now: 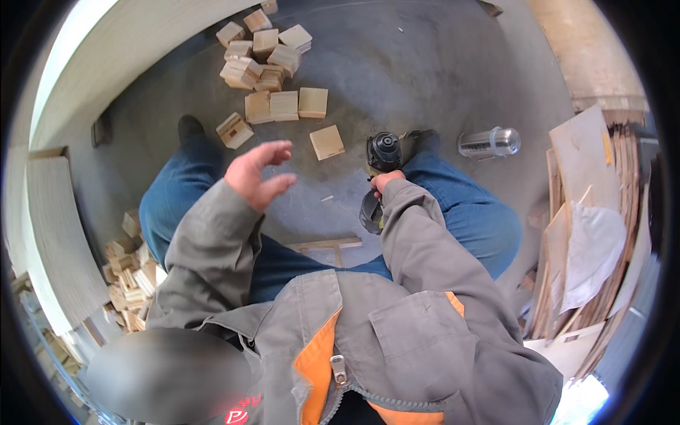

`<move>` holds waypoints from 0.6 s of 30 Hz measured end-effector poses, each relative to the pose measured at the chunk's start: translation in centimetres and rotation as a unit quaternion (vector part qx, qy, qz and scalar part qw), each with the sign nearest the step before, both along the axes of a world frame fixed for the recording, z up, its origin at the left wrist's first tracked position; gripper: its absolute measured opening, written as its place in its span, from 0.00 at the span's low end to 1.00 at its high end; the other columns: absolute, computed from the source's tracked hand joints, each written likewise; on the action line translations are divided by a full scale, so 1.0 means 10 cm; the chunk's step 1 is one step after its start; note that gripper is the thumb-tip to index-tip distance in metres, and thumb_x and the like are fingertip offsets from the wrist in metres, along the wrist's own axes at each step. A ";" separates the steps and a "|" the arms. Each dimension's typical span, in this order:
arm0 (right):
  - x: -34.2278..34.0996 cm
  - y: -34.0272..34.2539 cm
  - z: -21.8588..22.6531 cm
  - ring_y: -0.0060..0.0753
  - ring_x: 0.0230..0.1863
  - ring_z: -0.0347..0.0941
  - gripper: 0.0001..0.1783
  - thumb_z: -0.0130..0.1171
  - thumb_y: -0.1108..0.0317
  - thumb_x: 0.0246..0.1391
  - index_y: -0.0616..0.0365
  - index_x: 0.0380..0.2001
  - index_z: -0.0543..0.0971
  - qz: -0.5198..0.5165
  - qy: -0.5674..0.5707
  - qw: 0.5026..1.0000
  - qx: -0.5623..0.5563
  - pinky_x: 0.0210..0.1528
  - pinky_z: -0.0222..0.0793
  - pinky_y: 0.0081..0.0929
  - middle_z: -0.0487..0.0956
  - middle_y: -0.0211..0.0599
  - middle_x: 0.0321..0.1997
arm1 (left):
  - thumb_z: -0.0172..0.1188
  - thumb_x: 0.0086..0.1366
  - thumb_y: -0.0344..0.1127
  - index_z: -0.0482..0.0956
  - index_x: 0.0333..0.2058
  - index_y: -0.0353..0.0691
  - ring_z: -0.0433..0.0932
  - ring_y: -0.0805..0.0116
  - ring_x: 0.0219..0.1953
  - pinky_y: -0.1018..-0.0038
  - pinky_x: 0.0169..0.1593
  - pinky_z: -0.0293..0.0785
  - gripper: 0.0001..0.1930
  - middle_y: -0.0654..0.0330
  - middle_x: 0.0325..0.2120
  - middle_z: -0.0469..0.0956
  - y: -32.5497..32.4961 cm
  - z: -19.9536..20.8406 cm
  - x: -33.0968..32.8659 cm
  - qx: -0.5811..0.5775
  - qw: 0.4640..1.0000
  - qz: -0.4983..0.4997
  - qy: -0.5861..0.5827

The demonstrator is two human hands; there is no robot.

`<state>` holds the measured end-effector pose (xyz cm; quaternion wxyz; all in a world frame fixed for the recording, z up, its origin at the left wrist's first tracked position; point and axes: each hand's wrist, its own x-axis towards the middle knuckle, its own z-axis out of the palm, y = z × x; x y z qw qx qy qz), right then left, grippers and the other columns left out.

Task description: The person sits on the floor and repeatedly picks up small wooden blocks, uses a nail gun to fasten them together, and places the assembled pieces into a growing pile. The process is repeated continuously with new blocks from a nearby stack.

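My left hand (261, 173) is raised over the floor, thumb and fingers apart and holding nothing. Closest to it are a notched wooden block (234, 131) and a flat square wooden block (326, 143). My right hand (388, 182) is wrapped round the handle of a handheld power tool (384, 151), black and olive green with a round ribbed top. A dark lower part of the tool shows beside my right sleeve; the exact kind of tool I cannot make out. Beyond my hands lies a loose heap of pale wooden blocks (265, 44), with several more in a row in front.
A steel flask (489, 142) lies on its side at right. Stacked thin boards (623, 212) with a white cloth (593, 248) stand far right. More wood offcuts (127, 276) are piled at left beside a pale panel (67, 241). A wooden strip (326, 244) lies between my legs.
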<state>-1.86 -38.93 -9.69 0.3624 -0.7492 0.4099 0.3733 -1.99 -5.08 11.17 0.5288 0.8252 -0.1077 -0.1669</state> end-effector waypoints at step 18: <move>0.03 0.66 0.62 0.33 0.19 0.75 0.07 0.67 0.78 0.44 0.67 0.29 0.80 0.057 -0.189 0.975 0.098 0.22 0.71 0.33 0.80 0.40 0.22 | 0.68 0.58 0.43 0.74 0.56 0.40 0.79 0.52 0.51 0.64 0.54 0.76 0.28 0.51 0.48 0.81 0.37 0.02 -0.13 0.219 0.975 0.028 0.001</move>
